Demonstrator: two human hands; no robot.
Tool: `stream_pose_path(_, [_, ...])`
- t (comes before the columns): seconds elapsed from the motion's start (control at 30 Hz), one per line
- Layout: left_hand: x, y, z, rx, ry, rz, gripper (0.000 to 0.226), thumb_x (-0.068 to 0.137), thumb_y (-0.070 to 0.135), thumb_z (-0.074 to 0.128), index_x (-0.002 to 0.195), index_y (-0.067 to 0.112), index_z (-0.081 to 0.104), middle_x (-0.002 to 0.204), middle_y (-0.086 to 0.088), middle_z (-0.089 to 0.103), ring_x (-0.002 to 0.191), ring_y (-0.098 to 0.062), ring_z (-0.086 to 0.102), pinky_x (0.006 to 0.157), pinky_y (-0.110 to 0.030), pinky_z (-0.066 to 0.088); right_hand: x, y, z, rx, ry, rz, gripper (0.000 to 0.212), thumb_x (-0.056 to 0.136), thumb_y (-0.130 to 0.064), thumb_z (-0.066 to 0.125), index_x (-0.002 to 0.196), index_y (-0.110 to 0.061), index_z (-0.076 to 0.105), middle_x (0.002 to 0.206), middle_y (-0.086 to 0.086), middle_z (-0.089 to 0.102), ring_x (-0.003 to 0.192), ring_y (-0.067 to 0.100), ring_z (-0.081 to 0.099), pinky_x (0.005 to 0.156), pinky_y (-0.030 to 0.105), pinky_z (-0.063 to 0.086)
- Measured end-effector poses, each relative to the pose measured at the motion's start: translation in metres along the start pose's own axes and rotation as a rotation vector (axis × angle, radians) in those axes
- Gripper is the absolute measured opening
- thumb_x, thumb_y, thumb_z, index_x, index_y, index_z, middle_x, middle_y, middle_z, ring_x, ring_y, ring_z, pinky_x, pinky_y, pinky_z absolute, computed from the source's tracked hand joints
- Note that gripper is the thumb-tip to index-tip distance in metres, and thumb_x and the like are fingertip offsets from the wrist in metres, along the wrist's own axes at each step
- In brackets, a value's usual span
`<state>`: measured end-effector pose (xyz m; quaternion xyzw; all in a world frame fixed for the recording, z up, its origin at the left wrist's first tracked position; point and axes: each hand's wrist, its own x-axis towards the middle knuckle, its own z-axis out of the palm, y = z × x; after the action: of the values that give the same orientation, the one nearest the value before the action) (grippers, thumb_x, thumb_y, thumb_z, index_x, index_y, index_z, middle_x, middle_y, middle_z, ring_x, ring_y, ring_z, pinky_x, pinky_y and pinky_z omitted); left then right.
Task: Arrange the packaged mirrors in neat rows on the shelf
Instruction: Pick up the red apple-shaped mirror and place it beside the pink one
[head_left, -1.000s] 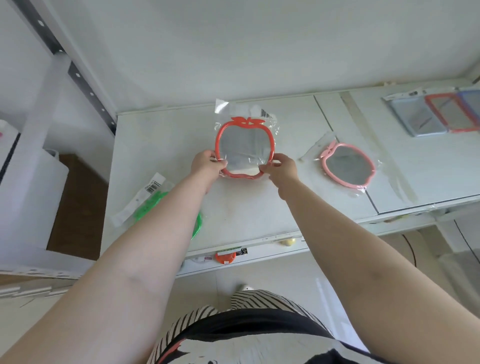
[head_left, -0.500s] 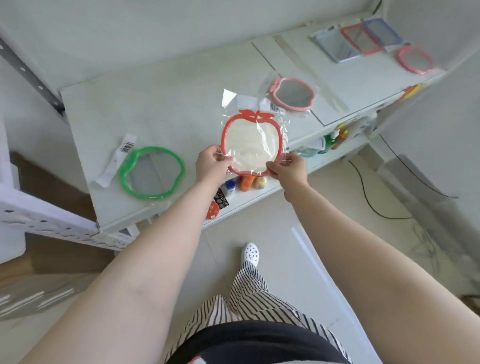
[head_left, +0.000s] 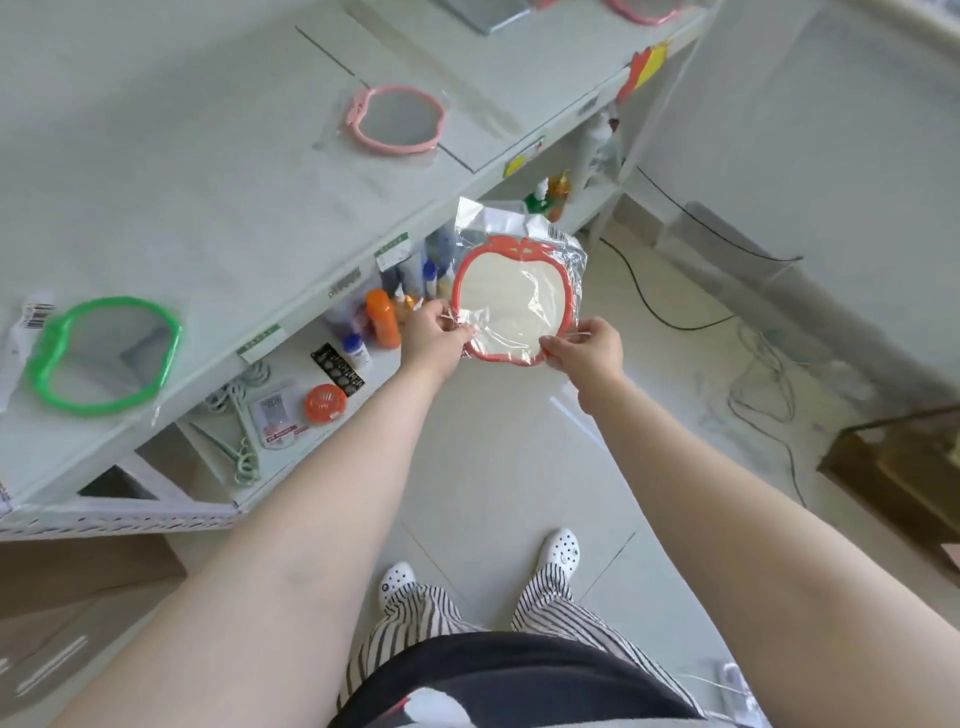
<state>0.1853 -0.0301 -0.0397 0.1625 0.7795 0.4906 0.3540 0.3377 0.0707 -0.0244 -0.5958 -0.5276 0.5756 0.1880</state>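
Note:
A red apple-shaped mirror in a clear bag (head_left: 511, 301) hangs in the air off the front of the white shelf (head_left: 218, 197), above the floor. My left hand (head_left: 434, 332) pinches its lower left rim and my right hand (head_left: 584, 348) pinches its lower right rim. A green apple-shaped packaged mirror (head_left: 104, 353) lies at the shelf's left front. A pink one (head_left: 397, 119) lies further back on the shelf. More mirrors (head_left: 644, 10) show at the top edge, cut off.
A lower shelf holds bottles (head_left: 382, 317), an orange round item (head_left: 324, 402) and hangers (head_left: 244, 457). Black cables (head_left: 675, 312) trail over the tiled floor. A brown box (head_left: 904, 467) sits at the right, cardboard (head_left: 78, 577) at the lower left.
Both hands have pulled the red mirror off the shelf and toward me, out over the floor. The view has tilted downward.

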Motion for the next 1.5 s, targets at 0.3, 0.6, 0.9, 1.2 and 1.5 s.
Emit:
stream_pose_path(0.3, [0.0,0.045,0.159,0.03,-0.052,-0.009,0.022,0.079,0.007,0.066,0.07,0.024,0.056,0.085,-0.004,0.068,0.078,-0.022,0.064,0.082,-0.042,0.058,0.082,0.003,-0.14,-0.076,0.086,0.035,0.025,0.071,-0.006,0.071,0.084,-0.013,0.051,0.084,0.01,0.068,0.066,0.023,0.067,0.08,0.042,0.06])
stream_pose_path(0.6, [0.043,0.085,0.208,0.098,-0.031,0.014,0.013,0.079,0.009,0.068,0.083,0.017,0.059,0.086,-0.005,0.067,0.079,-0.023,0.063,0.083,-0.04,0.055,0.14,-0.022,-0.172,-0.051,0.068,0.048,0.025,0.07,-0.006,0.068,0.089,-0.011,0.053,0.083,0.016,0.073,0.068,0.023,0.069,0.081,0.046,0.059])
stream_pose_path(0.9, [0.138,0.138,0.252,0.126,-0.108,0.048,0.011,0.079,0.015,0.069,0.087,0.018,0.061,0.091,-0.005,0.069,0.086,-0.026,0.067,0.08,-0.037,0.057,0.226,-0.079,-0.184,-0.07,0.129,0.042,0.027,0.072,-0.008,0.073,0.092,-0.01,0.054,0.081,0.008,0.069,0.072,0.023,0.07,0.082,0.047,0.059])
stream_pose_path(1.2, [0.208,0.198,0.303,0.158,-0.16,0.099,0.018,0.082,0.01,0.067,0.073,0.02,0.055,0.086,-0.008,0.066,0.077,-0.024,0.061,0.076,-0.036,0.054,0.304,-0.126,-0.212,-0.08,0.187,0.012,0.028,0.074,-0.011,0.075,0.093,-0.012,0.055,0.083,0.002,0.065,0.066,0.015,0.065,0.071,0.033,0.058])
stream_pose_path(1.5, [0.27,0.249,0.378,0.112,-0.1,0.046,0.011,0.081,0.012,0.066,0.086,0.02,0.059,0.097,-0.007,0.07,0.092,-0.027,0.068,0.086,-0.045,0.057,0.409,-0.171,-0.257,-0.169,0.125,-0.048,0.027,0.073,-0.014,0.074,0.093,-0.013,0.056,0.068,-0.005,0.062,0.073,0.019,0.068,0.08,0.039,0.058])
